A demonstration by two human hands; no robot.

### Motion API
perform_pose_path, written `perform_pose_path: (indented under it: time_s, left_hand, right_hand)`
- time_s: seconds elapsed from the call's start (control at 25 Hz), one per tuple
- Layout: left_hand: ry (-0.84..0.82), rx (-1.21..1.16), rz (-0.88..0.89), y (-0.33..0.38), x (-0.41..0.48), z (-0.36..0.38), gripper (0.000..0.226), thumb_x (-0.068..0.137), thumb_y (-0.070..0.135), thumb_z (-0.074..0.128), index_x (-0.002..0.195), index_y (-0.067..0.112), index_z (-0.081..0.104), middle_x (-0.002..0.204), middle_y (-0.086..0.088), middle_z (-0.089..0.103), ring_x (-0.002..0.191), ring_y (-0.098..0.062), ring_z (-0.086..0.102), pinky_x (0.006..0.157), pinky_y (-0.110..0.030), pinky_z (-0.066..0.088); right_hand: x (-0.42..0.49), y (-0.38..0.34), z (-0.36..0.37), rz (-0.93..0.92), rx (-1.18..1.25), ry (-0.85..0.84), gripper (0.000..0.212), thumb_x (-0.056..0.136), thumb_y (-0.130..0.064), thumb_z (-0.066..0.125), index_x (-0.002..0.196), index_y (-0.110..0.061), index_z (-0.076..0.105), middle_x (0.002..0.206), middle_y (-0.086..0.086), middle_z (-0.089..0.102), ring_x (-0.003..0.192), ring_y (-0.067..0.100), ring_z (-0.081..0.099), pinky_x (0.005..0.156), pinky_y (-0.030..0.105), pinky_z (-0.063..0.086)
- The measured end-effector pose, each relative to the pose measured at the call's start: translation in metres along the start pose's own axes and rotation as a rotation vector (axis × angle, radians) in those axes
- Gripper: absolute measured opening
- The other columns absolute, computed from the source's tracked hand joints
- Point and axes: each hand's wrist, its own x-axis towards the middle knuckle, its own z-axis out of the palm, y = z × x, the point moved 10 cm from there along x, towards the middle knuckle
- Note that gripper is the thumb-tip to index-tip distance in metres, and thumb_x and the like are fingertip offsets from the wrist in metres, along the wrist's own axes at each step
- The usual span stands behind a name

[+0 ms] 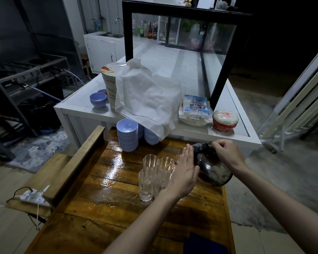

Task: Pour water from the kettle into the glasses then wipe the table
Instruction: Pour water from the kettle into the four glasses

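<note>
A dark metal kettle (pixel 212 169) is tilted to the left over a cluster of several clear ribbed glasses (pixel 147 182) on the glossy wooden table (pixel 106 200). My right hand (pixel 226 153) grips the kettle's handle at the top. My left hand (pixel 184 173) lies flat, fingers straight, pressed against the kettle's lid and side. The spout points at the back right glass (pixel 166 163), partly hidden by my left hand. A dark blue cloth (pixel 204 243) lies at the table's near right edge.
Stacks of lilac bowls (pixel 127 134) stand at the table's far end. Behind is a white counter (pixel 75 105) with a plate stack under a white cloth (pixel 147 99), packets and a red-white container (pixel 225 121). A power strip (pixel 35 196) sits on the left bench.
</note>
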Motion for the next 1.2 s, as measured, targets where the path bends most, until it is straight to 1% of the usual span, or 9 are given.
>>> perform_pose_path:
  time_s: [0.08,0.2,0.36,0.48,0.6,0.72,0.84,1.04,1.2]
  left_hand:
    - [0.015,-0.018,-0.004,0.0,0.0,-0.001,0.065,0.103,0.029,0.028,0.151,0.014,-0.013,0.16,-0.001,-0.018,0.145,-0.007,-0.02,0.117,-0.021,-0.011]
    - [0.037,-0.044,-0.018,-0.001,0.002,-0.003,0.065,0.104,0.029,0.029,0.151,0.015,-0.013,0.16,0.0,-0.019,0.145,-0.006,-0.021,0.116,-0.02,-0.012]
    - [0.06,-0.064,-0.03,-0.001,0.004,-0.007,0.065,0.104,0.029,0.029,0.152,0.014,-0.012,0.16,0.0,-0.018,0.145,-0.007,-0.021,0.118,-0.024,-0.01]
    - [0.076,-0.077,-0.029,-0.001,0.004,-0.009,0.065,0.104,0.027,0.03,0.152,0.014,-0.011,0.161,-0.001,-0.017,0.145,-0.007,-0.02,0.117,-0.023,-0.011]
    - [0.08,-0.087,-0.031,-0.001,0.004,-0.01,0.065,0.104,0.026,0.03,0.152,0.014,-0.012,0.161,-0.001,-0.018,0.145,-0.007,-0.02,0.117,-0.022,-0.011]
    - [0.074,-0.095,-0.034,-0.001,0.005,-0.01,0.065,0.104,0.026,0.03,0.151,0.014,-0.012,0.16,0.0,-0.018,0.145,-0.007,-0.02,0.118,-0.023,-0.011]
    - [0.074,-0.109,-0.041,-0.001,0.006,-0.011,0.064,0.104,0.026,0.03,0.152,0.013,-0.011,0.16,-0.001,-0.017,0.145,-0.008,-0.02,0.12,-0.027,-0.008]
    - [0.074,-0.123,-0.049,-0.002,0.006,-0.012,0.065,0.103,0.026,0.032,0.152,0.013,-0.01,0.161,-0.001,-0.017,0.145,-0.007,-0.02,0.119,-0.026,-0.009]
    - [0.069,-0.131,-0.053,-0.003,0.006,-0.012,0.065,0.103,0.025,0.032,0.152,0.013,-0.01,0.161,-0.001,-0.017,0.145,-0.008,-0.02,0.12,-0.027,-0.008]
  right_hand:
    - [0.002,-0.008,-0.001,-0.029,-0.004,-0.016,0.032,0.087,-0.023,0.058,0.059,-0.01,0.069,0.061,0.009,0.066,0.058,0.018,0.056,0.052,0.028,0.038]
    - [0.004,-0.019,-0.001,-0.056,-0.012,-0.02,0.031,0.088,-0.022,0.058,0.066,-0.007,0.073,0.066,0.011,0.068,0.058,0.015,0.056,0.052,0.026,0.039]
    - [0.006,-0.028,-0.002,-0.088,-0.047,-0.01,0.031,0.089,-0.023,0.058,0.069,-0.006,0.074,0.066,0.015,0.07,0.056,0.016,0.054,0.048,0.025,0.037]
    - [0.007,-0.032,-0.002,-0.099,-0.043,-0.011,0.029,0.089,-0.023,0.058,0.069,-0.008,0.075,0.066,0.012,0.07,0.056,0.015,0.055,0.047,0.024,0.038]
    - [0.009,-0.035,-0.001,-0.119,-0.065,-0.011,0.028,0.089,-0.023,0.059,0.069,-0.01,0.075,0.065,0.01,0.069,0.055,0.012,0.054,0.045,0.017,0.036]
    - [0.01,-0.036,0.001,-0.135,-0.076,-0.019,0.028,0.09,-0.023,0.058,0.069,-0.012,0.074,0.064,0.009,0.068,0.055,0.01,0.054,0.047,0.021,0.034]
    - [0.011,-0.036,0.001,-0.141,-0.086,0.01,0.027,0.089,-0.024,0.059,0.067,-0.015,0.074,0.062,0.006,0.067,0.057,0.014,0.056,0.049,0.021,0.035]
    - [0.014,-0.034,0.004,-0.158,-0.111,0.025,0.026,0.088,-0.027,0.058,0.068,-0.021,0.072,0.062,0.003,0.067,0.06,0.017,0.06,0.053,0.025,0.039]
    - [0.015,-0.034,0.004,-0.166,-0.127,0.03,0.027,0.088,-0.028,0.058,0.069,-0.019,0.074,0.062,0.004,0.067,0.061,0.019,0.06,0.055,0.029,0.043]
